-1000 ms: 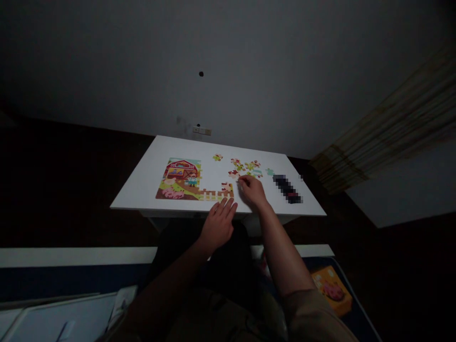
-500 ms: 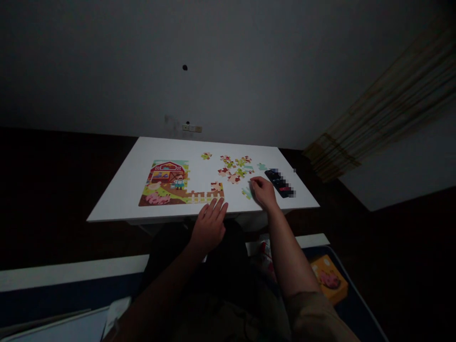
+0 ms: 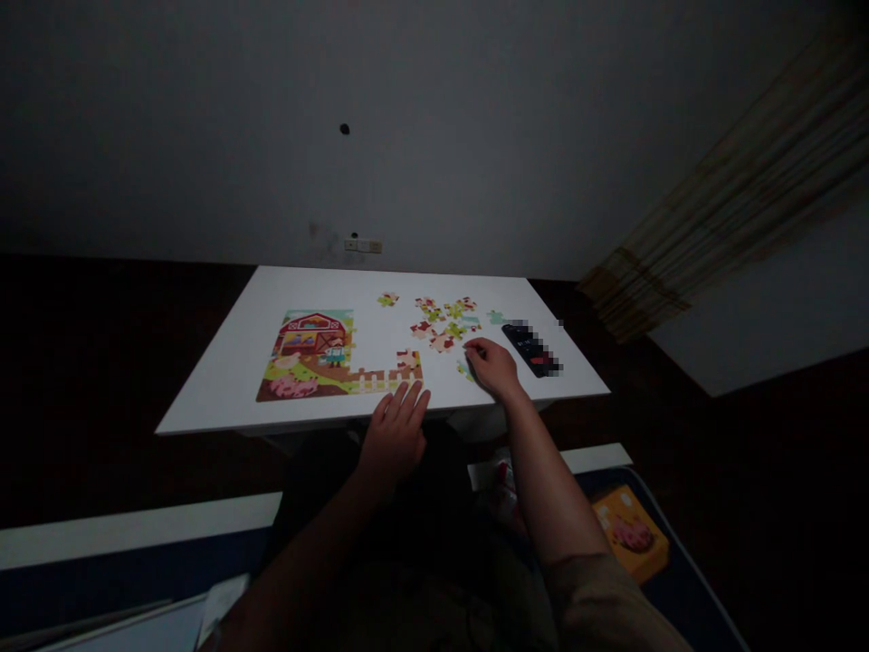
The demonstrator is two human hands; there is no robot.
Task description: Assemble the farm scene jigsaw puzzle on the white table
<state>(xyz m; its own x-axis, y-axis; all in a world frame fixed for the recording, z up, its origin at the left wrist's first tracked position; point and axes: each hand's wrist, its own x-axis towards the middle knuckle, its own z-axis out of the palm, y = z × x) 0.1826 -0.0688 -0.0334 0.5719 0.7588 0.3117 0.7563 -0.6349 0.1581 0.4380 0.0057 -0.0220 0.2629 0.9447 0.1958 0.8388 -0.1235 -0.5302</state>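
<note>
A partly joined farm jigsaw puzzle (image 3: 316, 358) lies on the left of the white table (image 3: 210, 380), showing a red barn, pigs and a white fence. My left hand (image 3: 396, 430) rests at the table's front edge with fingers stretched out, the tips beside the fence strip. Right of the puzzle, my right hand (image 3: 494, 364) is closed, thumb and fingers brought together; anything between them is hidden. A green and pale blue puzzle piece (image 3: 463, 369) shows partly beside that hand. Several loose puzzle pieces (image 3: 441, 342) lie scattered just beyond it.
A dark phone-like object (image 3: 526, 346), partly pixelated, lies near the table's right side. One separate puzzle piece (image 3: 387, 299) sits toward the back. Below on the right is a yellow box (image 3: 631, 530) with a pig picture. The wall (image 3: 434, 181) stands behind the table.
My right hand has shifted slightly left, toward the loose pieces, covering more of the green and blue piece. My left hand stays at the edge. The view has tilted a little.
</note>
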